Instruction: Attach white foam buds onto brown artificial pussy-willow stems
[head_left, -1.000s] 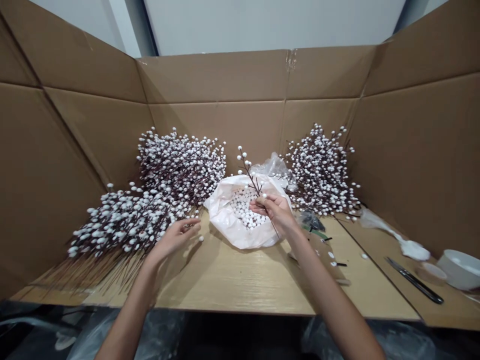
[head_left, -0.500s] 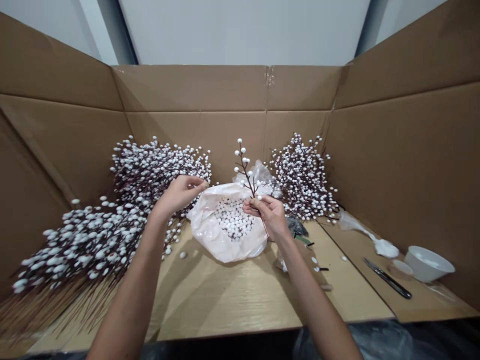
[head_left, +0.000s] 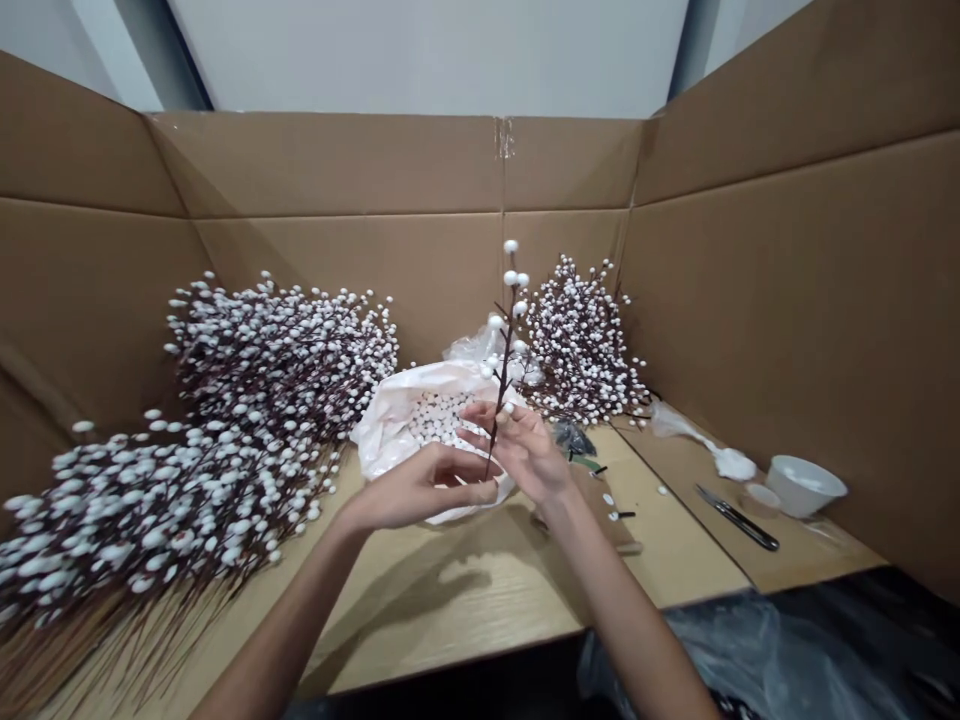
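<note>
Upright between my hands stands a thin dark artificial berry branch (head_left: pixel 503 375) with white berries along its upper part. My left hand (head_left: pixel 431 487) pinches the lower end of its stem between thumb and fingers. Beside and partly behind the stem is my right hand (head_left: pixel 531 452), its fingers spread apart and its thumb close to a low white berry (head_left: pixel 508 408). Whether the right fingertips touch the branch I cannot tell. Just beyond both hands lies an open pinkish-white plastic bag (head_left: pixel 382 425) of loose white berries (head_left: pixel 435 415), partly covered by my fingers.
Berry branches pile up at the left (head_left: pixel 172 495), back left (head_left: pixel 285 345) and back right (head_left: pixel 577 345). Toward the right are a utility knife (head_left: pixel 739 518), a translucent cup (head_left: pixel 806 487) and a small bag of white material (head_left: pixel 731 462). Cardboard walls (head_left: pixel 360 165) surround the table (head_left: pixel 450 620).
My left hand has come down and right from above the bag to the stem's lower end. My right fingers have loosened from the branch, which is now nearer and more upright. The view has shifted right.
</note>
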